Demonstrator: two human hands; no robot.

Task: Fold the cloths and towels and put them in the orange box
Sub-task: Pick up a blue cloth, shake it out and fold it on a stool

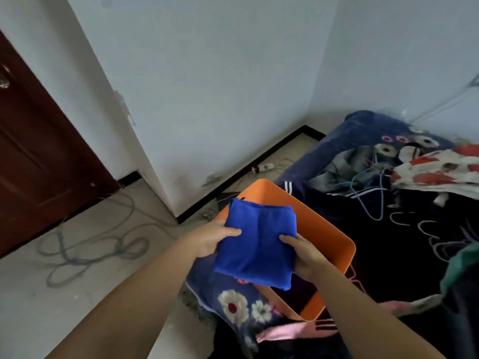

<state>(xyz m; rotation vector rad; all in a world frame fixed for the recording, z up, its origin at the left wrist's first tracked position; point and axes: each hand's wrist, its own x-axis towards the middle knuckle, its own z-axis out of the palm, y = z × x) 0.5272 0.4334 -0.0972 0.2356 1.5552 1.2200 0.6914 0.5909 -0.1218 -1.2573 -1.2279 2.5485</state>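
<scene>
The folded blue cloth (256, 244) is pinched at its two side edges, by the left hand (211, 238) and the right hand (305, 252), thumbs on top. It is held above the orange box (334, 229), which is set on the bed (404, 250). The placing step appears to be in hand; next, the cloth should be lowered flat into the box and released.

Blue cloth (255, 244) hides orange box (334, 229) interior.
</scene>
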